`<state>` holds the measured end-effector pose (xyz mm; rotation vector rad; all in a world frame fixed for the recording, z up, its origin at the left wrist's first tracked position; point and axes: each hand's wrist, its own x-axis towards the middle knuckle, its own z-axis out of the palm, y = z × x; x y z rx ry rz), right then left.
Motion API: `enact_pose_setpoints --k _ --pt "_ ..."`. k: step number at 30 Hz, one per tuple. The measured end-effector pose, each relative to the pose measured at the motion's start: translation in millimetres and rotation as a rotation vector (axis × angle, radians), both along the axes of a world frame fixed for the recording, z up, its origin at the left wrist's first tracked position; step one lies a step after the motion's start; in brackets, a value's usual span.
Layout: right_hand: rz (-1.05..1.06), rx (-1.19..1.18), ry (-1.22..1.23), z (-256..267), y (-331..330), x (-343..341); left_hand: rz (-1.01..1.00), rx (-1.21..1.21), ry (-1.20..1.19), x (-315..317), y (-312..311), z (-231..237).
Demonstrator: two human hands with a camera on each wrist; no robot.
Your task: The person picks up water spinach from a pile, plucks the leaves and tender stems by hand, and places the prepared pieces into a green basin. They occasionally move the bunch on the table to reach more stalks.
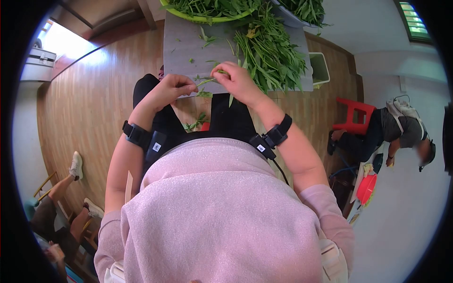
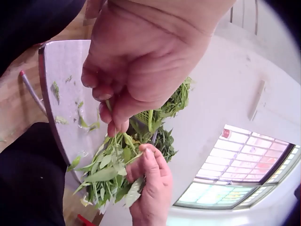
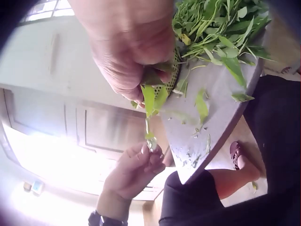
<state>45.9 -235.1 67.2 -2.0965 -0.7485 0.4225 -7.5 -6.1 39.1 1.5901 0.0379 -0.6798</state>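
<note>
Both hands are over the near edge of a grey table (image 1: 181, 52), with a thin green stem (image 1: 205, 81) stretched between them. My left hand (image 1: 173, 89) pinches one end between thumb and fingers. Curled round the leafy end is my right hand (image 1: 238, 84), seen large in the right wrist view (image 3: 136, 47); leaves (image 3: 149, 99) hang below its fingers. A large pile of leafy greens (image 1: 271, 54) lies on the table just beyond the right hand. Small leaf scraps (image 1: 206, 37) are scattered on the tabletop.
At the table's far side stand a yellow-green basket (image 1: 207, 20) and a grey-blue basin (image 1: 302, 23), both with greens. A pale bin (image 1: 319, 68) is right of the table. One person sits at lower left; another is by a red stool (image 1: 353, 115) at right.
</note>
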Motion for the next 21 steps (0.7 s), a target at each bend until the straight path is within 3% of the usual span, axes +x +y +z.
enact_pose_setpoints --k 2,7,9,13,15,17,19,21 --pt "-0.099 0.156 0.1 0 -5 6 -0.007 0.008 -0.016 0 2 -5" --pt "-0.186 0.224 0.139 2 -20 18 0.026 0.055 -0.009 -2 6 -10" --pt "-0.312 0.369 0.495 6 -20 18 0.03 0.045 -0.015 -3 6 -13" --pt "-0.208 0.462 0.617 -2 -17 19 -0.012 0.062 -0.013 -2 4 -5" --pt "-0.174 0.337 0.667 -1 -14 15 -0.024 0.067 -0.011 -2 4 -2" --pt "-0.186 0.254 0.597 -1 -7 12 -0.039 0.075 -0.01 0 4 3" --pt "0.073 0.097 0.418 -5 -2 10 -0.095 0.121 -0.047 1 2 8" --pt "0.128 0.075 0.319 -15 4 7 -0.123 0.127 -0.102 1 0 9"
